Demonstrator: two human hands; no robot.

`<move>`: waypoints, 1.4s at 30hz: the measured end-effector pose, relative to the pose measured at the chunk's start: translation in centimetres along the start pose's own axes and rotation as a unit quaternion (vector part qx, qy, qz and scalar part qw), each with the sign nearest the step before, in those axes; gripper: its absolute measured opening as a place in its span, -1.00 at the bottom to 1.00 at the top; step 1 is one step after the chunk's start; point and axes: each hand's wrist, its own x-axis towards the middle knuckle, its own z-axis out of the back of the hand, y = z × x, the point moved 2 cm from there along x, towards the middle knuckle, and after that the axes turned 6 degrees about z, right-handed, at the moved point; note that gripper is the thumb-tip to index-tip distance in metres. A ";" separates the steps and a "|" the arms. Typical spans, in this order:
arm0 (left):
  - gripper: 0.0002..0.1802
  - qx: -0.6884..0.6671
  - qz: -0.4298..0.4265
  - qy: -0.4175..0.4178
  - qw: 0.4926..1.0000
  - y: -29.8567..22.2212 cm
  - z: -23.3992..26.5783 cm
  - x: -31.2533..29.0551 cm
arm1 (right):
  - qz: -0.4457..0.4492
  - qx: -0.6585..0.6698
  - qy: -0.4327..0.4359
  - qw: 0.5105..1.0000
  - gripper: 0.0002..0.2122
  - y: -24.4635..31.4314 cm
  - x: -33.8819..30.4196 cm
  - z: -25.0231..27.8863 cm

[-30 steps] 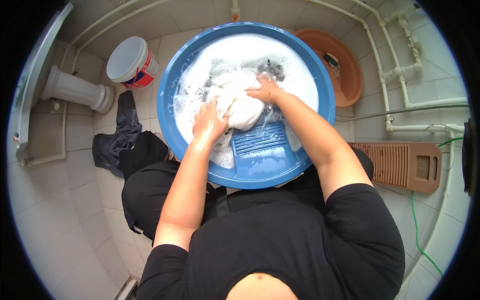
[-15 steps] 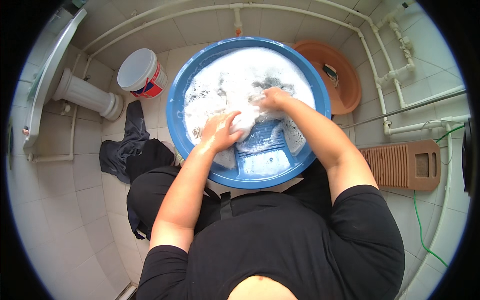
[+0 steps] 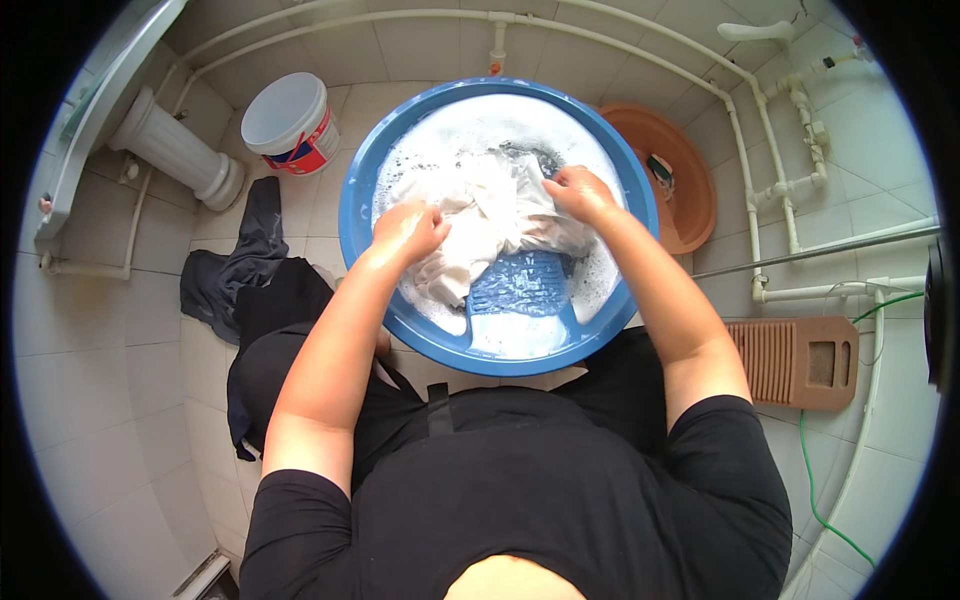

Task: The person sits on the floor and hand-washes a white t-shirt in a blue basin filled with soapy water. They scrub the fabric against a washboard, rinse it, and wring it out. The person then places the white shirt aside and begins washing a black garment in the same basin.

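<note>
A wet white garment (image 3: 490, 205) is stretched between my hands, above and partly in the suds of a round blue basin (image 3: 355, 215). Its exact kind cannot be made out. My left hand (image 3: 410, 232) is closed on the cloth's left side, fingers curled in. At the right side, my right hand (image 3: 583, 193) pinches the cloth near the foam. Below the cloth shows the basin's built-in ribbed washboard (image 3: 520, 285), wet, with soapy water pooled at its near end. White foam (image 3: 500, 115) fills the far part of the basin.
A white bucket (image 3: 288, 115) stands at the back left, beside a white pedestal (image 3: 180, 150). Dark clothes (image 3: 235, 265) lie on the tiled floor at left. Behind the blue basin at right is an orange-brown basin (image 3: 690, 190). A brown washboard (image 3: 795, 362) lies at right, near a green cord (image 3: 815, 490).
The white garment has come up out of the suds and is spread wider. My left hand has gone from spread fingers to a closed grip. My right hand has shifted right.
</note>
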 end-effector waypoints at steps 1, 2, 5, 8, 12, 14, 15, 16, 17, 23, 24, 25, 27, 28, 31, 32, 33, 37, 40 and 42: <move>-0.52 -0.028 -0.032 -0.104 0.994 0.6 -1.5 1.5 | 0.024 0.002 -0.059 0.998 -0.63 1.5 0.1 -0.7; -0.45 -0.055 -0.065 -0.206 0.975 0.8 -2.5 2.6 | 0.058 0.006 -0.086 0.995 -0.58 2.1 0.9 -2.2; -0.22 0.093 -0.051 -0.197 0.975 0.1 -4.1 5.3 | 0.086 -0.094 -0.014 0.992 -0.38 6.7 1.2 -5.0; -0.10 0.075 0.018 -0.059 0.995 -0.2 -5.0 5.8 | 0.076 -0.176 0.068 0.979 -0.27 6.9 1.5 -6.2; 0.05 -0.037 0.138 0.320 0.937 2.4 -7.1 10.0 | 0.028 0.048 0.135 0.989 -0.23 3.1 3.1 -6.6; 0.02 -0.055 0.063 0.178 0.981 2.9 -9.0 10.0 | -0.093 0.114 0.105 0.983 -0.33 0.4 3.7 -8.1; 0.01 -0.062 0.020 0.104 0.992 2.7 -10.0 9.8 | -0.067 0.096 0.093 0.989 -0.37 -1.7 4.3 -9.2; 0.01 -0.076 0.019 0.091 0.993 2.4 -9.6 9.7 | -0.041 0.078 0.082 0.993 -0.42 -4.2 5.2 -10.6; 0.02 -0.091 0.021 0.077 0.993 2.2 -9.3 9.6 | -0.013 0.058 0.071 0.996 -0.46 -5.4 5.8 -11.3; 0.03 -0.037 -0.007 0.096 0.995 -1.5 -3.4 6.6 | -0.082 0.448 -0.013 0.890 -0.63 2.1 1.5 -3.8; 0.06 -0.031 -0.030 0.112 0.993 -2.0 -3.5 6.3 | -0.079 0.544 -0.011 0.835 -0.64 2.4 1.1 -3.3; 0.10 -0.025 -0.053 0.128 0.990 -2.4 -3.7 6.0 | -0.026 0.542 -0.024 0.840 -0.64 2.1 1.0 -2.9; 0.15 0.005 -0.056 0.112 0.992 -3.1 -3.6 5.7 | 0.027 0.566 -0.056 0.822 -0.64 2.8 -0.6 -0.5; 0.17 0.030 -0.035 0.083 0.995 -3.4 -3.7 5.6 | 0.054 0.577 -0.070 0.812 -0.64 3.2 -1.4 0.4; -0.09 0.078 0.052 0.035 0.995 -4.2 -3.4 5.5 | 0.062 0.573 -0.107 0.810 -0.68 2.1 -3.5 0.8; -0.18 0.051 0.055 0.058 0.995 -4.3 -3.3 5.5 | 0.073 0.558 -0.108 0.820 -0.69 1.3 -4.1 1.1; -0.27 0.024 0.060 0.081 0.995 -3.8 -3.2 5.5 | 0.055 0.521 -0.107 0.845 -0.71 -0.2 -4.4 0.7; -0.52 -0.032 0.095 -0.018 0.995 -2.3 -2.3 4.9 | -0.071 0.478 -0.040 0.874 -0.65 -2.2 -6.7 0.6; -0.58 -0.236 0.117 -0.199 0.944 -0.3 -3.1 5.1 | -0.167 0.432 -0.008 0.886 -0.56 -2.9 -7.2 0.6; -0.64 -0.638 -0.038 -0.031 0.769 -2.5 -0.3 2.9 | -0.160 0.479 0.009 0.863 -0.44 -3.0 -7.4 0.9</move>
